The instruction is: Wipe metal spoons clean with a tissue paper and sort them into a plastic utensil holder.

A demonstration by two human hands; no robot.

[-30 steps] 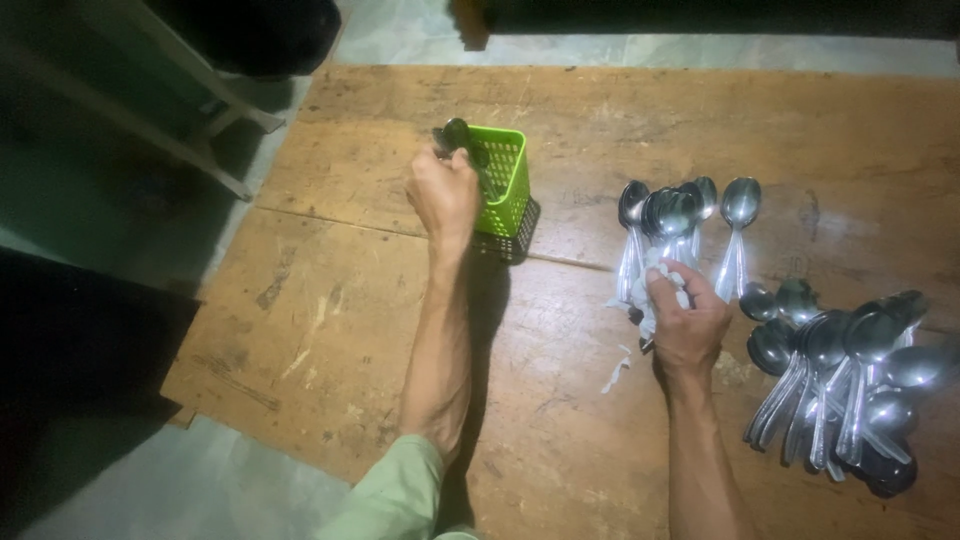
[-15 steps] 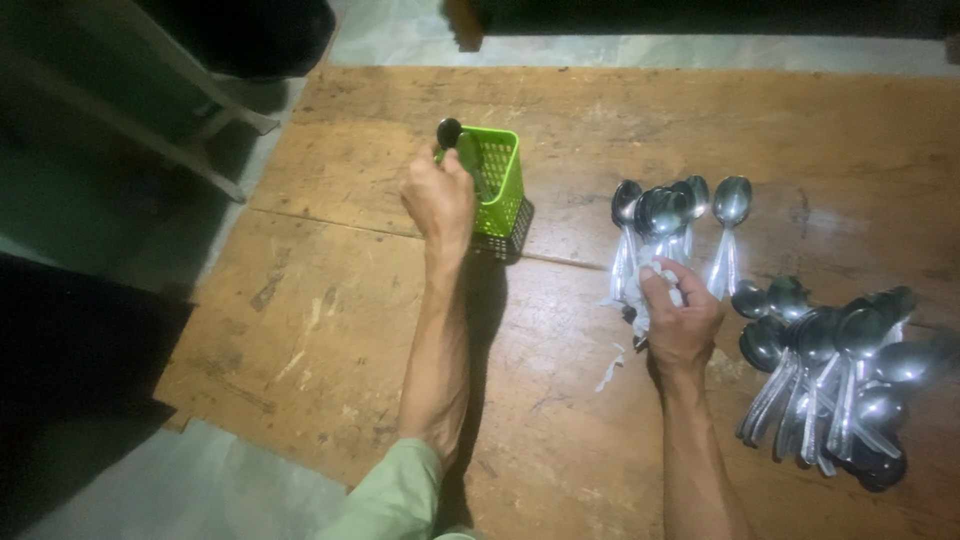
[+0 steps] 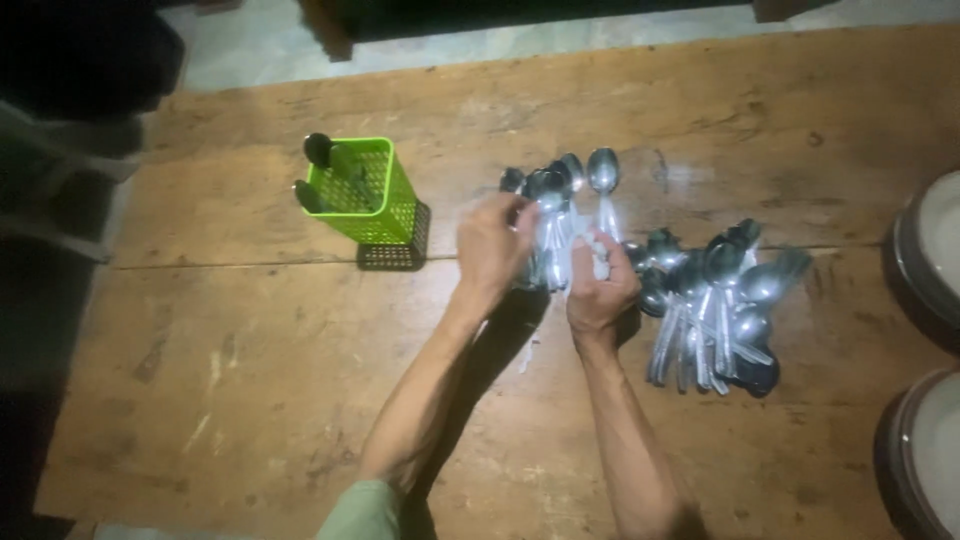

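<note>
My left hand (image 3: 492, 245) is at the left end of a row of steel spoons (image 3: 562, 180) lying on the wooden table (image 3: 250, 350); its fingertips are closed on one spoon's handle. My right hand (image 3: 600, 288) is just beside it, shut on a crumpled white cloth (image 3: 596, 247) over the spoon handles. A green plastic mesh basket (image 3: 368, 192) stands upright to the left, well apart from both hands, with two dark spoons (image 3: 318, 150) sticking out of it.
A larger heap of steel spoons (image 3: 712, 305) lies right of my right hand. Two round dishes (image 3: 925, 262) sit at the table's right edge. A small white scrap (image 3: 527, 352) lies between my forearms. Tiled floor lies beyond the far edge.
My left hand let go of the spoon in the green basket and moved right to the row of spoons. The view shifted right, so the basket now sits further left.
</note>
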